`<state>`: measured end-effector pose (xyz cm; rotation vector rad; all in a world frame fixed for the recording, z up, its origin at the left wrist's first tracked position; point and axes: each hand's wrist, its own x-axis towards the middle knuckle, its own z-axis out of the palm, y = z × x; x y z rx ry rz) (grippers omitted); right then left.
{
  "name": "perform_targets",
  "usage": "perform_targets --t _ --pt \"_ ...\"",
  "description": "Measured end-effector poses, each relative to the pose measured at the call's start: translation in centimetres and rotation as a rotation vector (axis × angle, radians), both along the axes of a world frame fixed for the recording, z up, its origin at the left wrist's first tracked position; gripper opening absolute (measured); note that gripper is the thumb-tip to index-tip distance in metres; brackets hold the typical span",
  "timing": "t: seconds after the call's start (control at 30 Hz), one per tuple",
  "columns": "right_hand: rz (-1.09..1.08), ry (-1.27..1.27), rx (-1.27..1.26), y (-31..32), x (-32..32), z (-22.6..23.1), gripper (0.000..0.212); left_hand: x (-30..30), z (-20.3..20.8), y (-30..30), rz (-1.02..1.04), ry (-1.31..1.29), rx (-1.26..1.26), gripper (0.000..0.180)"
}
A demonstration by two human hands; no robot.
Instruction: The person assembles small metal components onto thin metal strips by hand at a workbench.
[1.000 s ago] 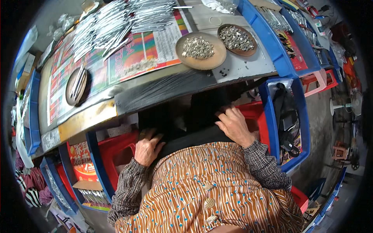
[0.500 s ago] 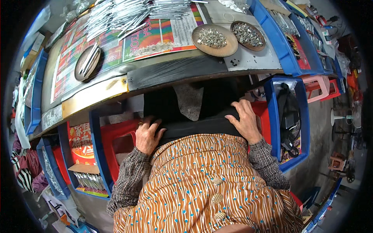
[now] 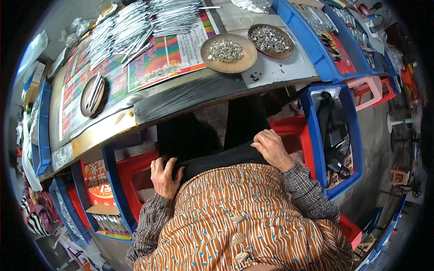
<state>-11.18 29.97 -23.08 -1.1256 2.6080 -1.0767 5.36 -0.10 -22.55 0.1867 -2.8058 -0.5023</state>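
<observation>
My left hand (image 3: 166, 178) rests at the left edge of the black cloth (image 3: 221, 159) over my lap, its fingers bent but apart. At the cloth's right end, my right hand (image 3: 272, 149) has its fingers curled together, with thumb and fingertips closed on the cloth. The patterned orange-brown garment (image 3: 226, 198) with round woven buttons lies between my forearms. Ahead of both hands is the front edge of the workbench (image 3: 190, 101).
On the bench are piles of slim metal rods (image 3: 122, 34), a wooden plate of small metal parts (image 3: 244, 65), a darker plate of metal parts (image 3: 287, 53) and a small dish with rods (image 3: 84, 108). Blue bins (image 3: 357, 149) and red stools (image 3: 303, 131) stand below.
My right hand has shifted left and slightly down, and its spread fingers have curled closed. My left hand has moved down and a little left. The view has turned slightly.
</observation>
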Motion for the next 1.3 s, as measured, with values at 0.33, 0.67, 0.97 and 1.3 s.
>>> perform_targets --t 0.33,0.67,0.97,1.3 --pt "0.192 -0.264 0.111 1.7 3.0 5.1 0.019 1.0 1.4 -0.3 -0.265 -0.124 0.21 0.022" --pt "0.283 -0.292 0.133 2.0 4.8 5.5 0.018 2.5 2.9 -0.1 -0.42 -0.204 0.325 0.016" --pt "0.047 0.281 0.026 -2.0 -2.1 9.9 0.015 -2.4 0.6 1.3 -0.355 -0.082 0.119 0.015" --pt "-0.115 0.542 -0.226 -7.8 -9.2 12.1 0.031 -5.3 1.8 1.9 -0.589 -0.381 0.739 0.017"
